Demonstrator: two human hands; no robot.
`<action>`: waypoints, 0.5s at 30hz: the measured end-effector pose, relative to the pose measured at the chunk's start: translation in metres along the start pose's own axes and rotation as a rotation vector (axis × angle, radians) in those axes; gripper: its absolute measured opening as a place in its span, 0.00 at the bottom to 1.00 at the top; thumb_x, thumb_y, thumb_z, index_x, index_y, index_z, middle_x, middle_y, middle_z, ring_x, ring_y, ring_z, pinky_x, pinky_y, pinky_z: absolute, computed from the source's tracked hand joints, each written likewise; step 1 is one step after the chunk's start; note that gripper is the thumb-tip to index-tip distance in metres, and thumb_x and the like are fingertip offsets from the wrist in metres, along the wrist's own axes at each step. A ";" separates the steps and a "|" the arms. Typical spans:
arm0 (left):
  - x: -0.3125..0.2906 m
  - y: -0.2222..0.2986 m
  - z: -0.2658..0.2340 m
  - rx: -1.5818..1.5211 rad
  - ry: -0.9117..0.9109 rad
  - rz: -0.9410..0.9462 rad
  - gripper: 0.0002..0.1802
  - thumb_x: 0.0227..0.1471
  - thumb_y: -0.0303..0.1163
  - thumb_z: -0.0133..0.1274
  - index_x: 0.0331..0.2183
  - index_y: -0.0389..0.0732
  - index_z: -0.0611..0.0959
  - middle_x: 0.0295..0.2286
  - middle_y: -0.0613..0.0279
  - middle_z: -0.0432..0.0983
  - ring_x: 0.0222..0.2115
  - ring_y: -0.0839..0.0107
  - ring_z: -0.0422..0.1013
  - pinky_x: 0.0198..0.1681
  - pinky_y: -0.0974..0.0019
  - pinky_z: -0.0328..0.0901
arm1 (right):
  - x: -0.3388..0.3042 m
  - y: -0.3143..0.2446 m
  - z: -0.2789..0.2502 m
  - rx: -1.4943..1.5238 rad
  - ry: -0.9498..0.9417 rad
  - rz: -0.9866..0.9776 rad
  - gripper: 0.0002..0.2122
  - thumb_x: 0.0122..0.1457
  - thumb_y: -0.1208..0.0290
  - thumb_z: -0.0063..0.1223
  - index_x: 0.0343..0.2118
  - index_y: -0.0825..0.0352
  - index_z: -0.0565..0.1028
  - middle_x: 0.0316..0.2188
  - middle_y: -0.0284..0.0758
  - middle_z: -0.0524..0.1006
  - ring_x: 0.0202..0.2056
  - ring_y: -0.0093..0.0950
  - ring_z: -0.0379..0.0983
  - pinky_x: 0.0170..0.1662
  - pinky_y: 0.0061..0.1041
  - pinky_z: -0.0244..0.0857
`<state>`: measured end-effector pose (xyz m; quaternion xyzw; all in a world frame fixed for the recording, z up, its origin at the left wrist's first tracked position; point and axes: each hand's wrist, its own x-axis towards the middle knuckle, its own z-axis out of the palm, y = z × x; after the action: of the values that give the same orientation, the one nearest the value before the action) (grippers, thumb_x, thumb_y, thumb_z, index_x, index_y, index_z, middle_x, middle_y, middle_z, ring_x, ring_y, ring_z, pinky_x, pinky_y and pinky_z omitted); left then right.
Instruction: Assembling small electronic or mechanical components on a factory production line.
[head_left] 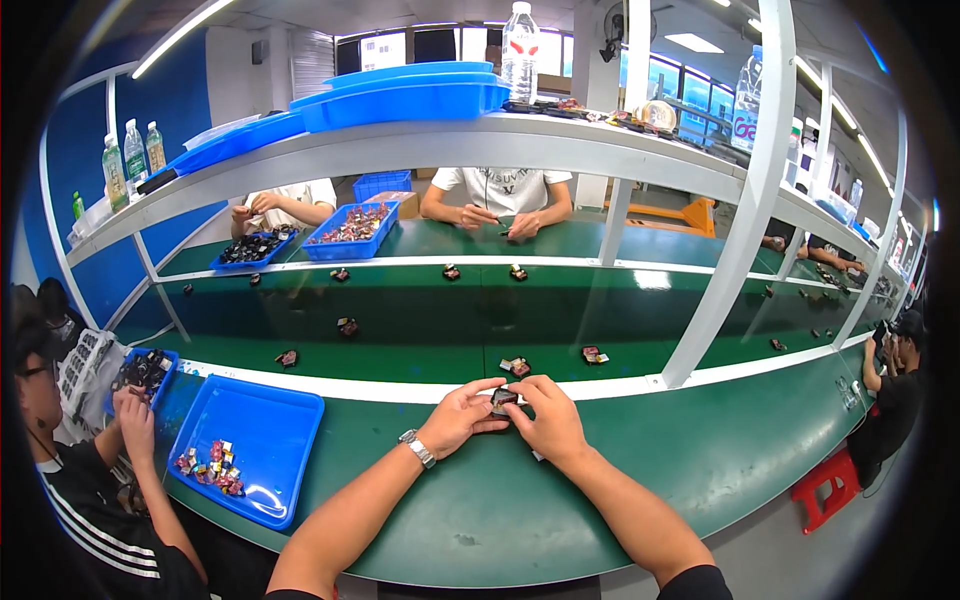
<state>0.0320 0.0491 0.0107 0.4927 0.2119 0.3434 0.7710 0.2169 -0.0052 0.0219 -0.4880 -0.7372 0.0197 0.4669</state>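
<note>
Over the green bench top [450,520], my left hand [455,418] grips a small dark electronic part [503,399] with a squarish, glossy face. My right hand [552,422] is closed on the same part from the other side, its thumb and fingers at the edge. A metal watch sits on my left wrist. Just beyond my fingers, a small cluster of parts [515,367] lies on the dark green conveyor surface [420,335]. The exact kind of the held part is too small to make out.
A blue tray [312,440] at left holds several small red and yellow parts. Beside it a co-worker handles black pieces over a blue bin [165,395]. White posts [725,230] carry a shelf with blue trays and bottles. More people sit across and at far right, near a red stool [828,490].
</note>
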 end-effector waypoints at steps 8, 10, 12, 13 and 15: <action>0.000 -0.005 0.004 0.066 -0.012 -0.002 0.20 0.60 0.19 0.40 0.53 0.38 0.66 0.48 0.55 0.72 0.48 0.68 0.71 0.53 0.62 0.70 | 0.003 0.004 -0.009 -0.071 -0.126 -0.175 0.10 0.45 0.77 0.64 0.33 0.63 0.78 0.40 0.36 0.73 0.43 0.34 0.71 0.40 0.30 0.70; 0.000 -0.006 0.005 0.087 -0.008 -0.013 0.21 0.60 0.18 0.41 0.54 0.38 0.66 0.47 0.55 0.72 0.48 0.68 0.71 0.53 0.62 0.69 | 0.004 0.004 -0.011 -0.064 -0.138 -0.190 0.09 0.46 0.77 0.64 0.32 0.63 0.78 0.42 0.36 0.72 0.46 0.34 0.70 0.43 0.31 0.69; 0.000 -0.006 0.007 0.105 -0.003 -0.023 0.22 0.59 0.18 0.41 0.55 0.39 0.66 0.47 0.55 0.72 0.48 0.68 0.71 0.54 0.63 0.69 | 0.003 0.006 -0.011 -0.058 -0.153 -0.206 0.08 0.46 0.76 0.63 0.31 0.63 0.78 0.44 0.36 0.72 0.48 0.35 0.68 0.46 0.32 0.68; 0.001 -0.005 0.008 0.109 -0.008 -0.020 0.22 0.59 0.19 0.42 0.55 0.38 0.65 0.47 0.54 0.72 0.49 0.66 0.71 0.54 0.61 0.69 | 0.002 0.008 -0.009 -0.041 -0.156 -0.182 0.07 0.47 0.76 0.63 0.31 0.63 0.78 0.45 0.36 0.72 0.49 0.36 0.68 0.47 0.32 0.67; 0.001 -0.005 0.009 0.114 -0.013 -0.015 0.23 0.58 0.19 0.44 0.56 0.37 0.65 0.47 0.53 0.71 0.49 0.65 0.70 0.55 0.58 0.68 | 0.001 0.009 -0.009 -0.025 -0.157 -0.159 0.07 0.47 0.76 0.63 0.30 0.63 0.78 0.46 0.36 0.72 0.49 0.36 0.67 0.48 0.32 0.67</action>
<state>0.0402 0.0431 0.0100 0.5364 0.2296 0.3217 0.7457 0.2293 -0.0034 0.0234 -0.4306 -0.8082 0.0116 0.4016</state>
